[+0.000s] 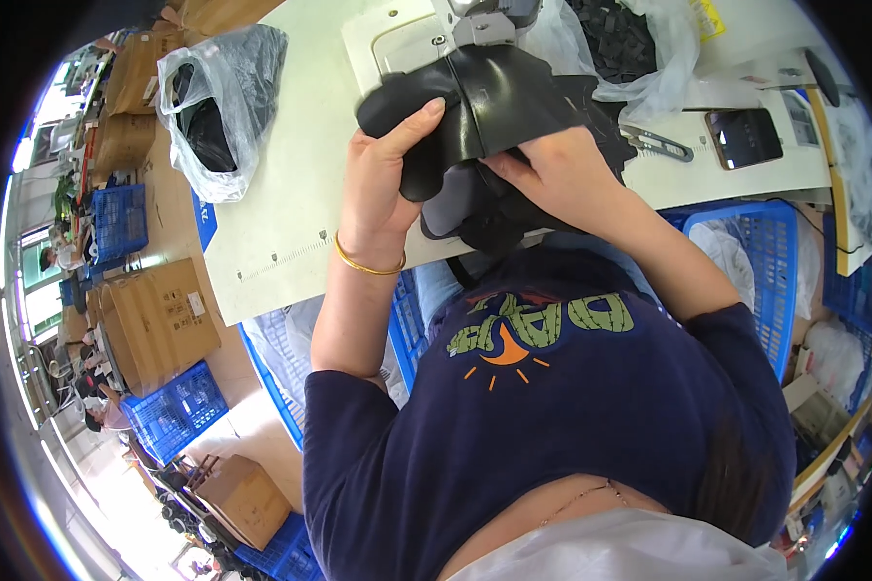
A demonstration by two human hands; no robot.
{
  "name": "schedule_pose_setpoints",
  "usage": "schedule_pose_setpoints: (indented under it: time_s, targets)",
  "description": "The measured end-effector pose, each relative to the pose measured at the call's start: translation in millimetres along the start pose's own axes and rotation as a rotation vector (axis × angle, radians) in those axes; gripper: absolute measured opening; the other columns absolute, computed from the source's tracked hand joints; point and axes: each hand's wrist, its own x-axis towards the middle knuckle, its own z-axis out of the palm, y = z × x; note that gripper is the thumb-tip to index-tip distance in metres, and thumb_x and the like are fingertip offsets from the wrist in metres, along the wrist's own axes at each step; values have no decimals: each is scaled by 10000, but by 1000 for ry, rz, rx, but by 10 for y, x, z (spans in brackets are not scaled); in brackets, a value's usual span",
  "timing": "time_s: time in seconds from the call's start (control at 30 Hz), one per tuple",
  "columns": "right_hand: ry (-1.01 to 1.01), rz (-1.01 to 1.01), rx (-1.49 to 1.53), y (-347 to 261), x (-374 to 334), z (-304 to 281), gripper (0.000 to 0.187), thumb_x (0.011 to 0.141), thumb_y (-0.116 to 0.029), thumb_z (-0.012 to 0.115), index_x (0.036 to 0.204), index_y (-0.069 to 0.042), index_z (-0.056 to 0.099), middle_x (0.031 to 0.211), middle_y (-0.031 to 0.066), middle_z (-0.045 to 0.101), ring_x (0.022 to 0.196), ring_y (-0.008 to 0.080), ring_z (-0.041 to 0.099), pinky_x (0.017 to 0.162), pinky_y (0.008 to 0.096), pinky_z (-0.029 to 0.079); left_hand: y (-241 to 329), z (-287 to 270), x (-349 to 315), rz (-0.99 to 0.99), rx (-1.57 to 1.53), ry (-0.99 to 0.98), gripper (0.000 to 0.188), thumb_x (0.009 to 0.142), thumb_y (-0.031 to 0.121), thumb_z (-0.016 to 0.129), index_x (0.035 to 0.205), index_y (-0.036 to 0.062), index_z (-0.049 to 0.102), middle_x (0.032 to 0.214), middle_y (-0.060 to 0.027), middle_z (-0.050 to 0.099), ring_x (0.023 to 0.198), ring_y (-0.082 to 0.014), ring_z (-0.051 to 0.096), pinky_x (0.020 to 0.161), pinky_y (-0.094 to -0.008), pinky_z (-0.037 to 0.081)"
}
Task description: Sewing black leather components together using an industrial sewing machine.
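Both my hands hold a glossy black leather-like piece (513, 92) with a raised seam across it, at the near side of a sewing machine (397, 44). My left hand (383, 169) is closed on its left part, thumb on top and fingers underneath. At the lower right edge, my right hand (572, 174) pinches the piece, its fingertips partly hidden. More black pieces (489, 218) hang at the table edge below my hands. Other black pieces lie under and to the right of the held one, close to a grey metal-handled cutter (657, 142).
On the pale table (291, 213), a clear plastic bag (228, 107) of black material stands at left. Another bag (649, 44) holds small black pieces at the back right. A phone (744, 136) lies at right. Blue baskets (785, 281) stand beside my lap; cardboard boxes (160, 315) are further left.
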Motion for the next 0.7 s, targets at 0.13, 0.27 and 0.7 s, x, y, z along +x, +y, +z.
schedule_pose_setpoints:
  time_s: [0.13, 0.27, 0.7]
  targets:
    - [38, -166, -193, 34, 77, -3, 372, 786, -204, 699, 1103, -39, 595, 1108, 143, 581, 1085, 351, 511, 958, 465, 376, 156, 31, -90, 121, -168, -148, 188, 879, -16, 572, 1063, -36, 604, 993, -135, 661, 869, -216, 669, 765, -324, 571]
    - [88, -132, 95, -69, 135, -101, 351, 798, -191, 656, 1106, -37, 589, 1109, 145, 567, 1084, 306, 504, 958, 423, 384, 219, 151, -217, 176, -68, -121, 205, 867, 1, 599, 1070, -29, 611, 998, -123, 662, 883, -208, 665, 795, -322, 557]
    - [430, 422, 1124, -455, -50, -128, 158, 852, -47, 652, 995, 14, 625, 856, -2, 638, 725, 39, 566, 608, 195, 470, -67, 369, -417, 403, 428, 71, 148, 795, 25, 725, 923, -32, 676, 855, -43, 684, 752, -85, 610, 677, -223, 504]
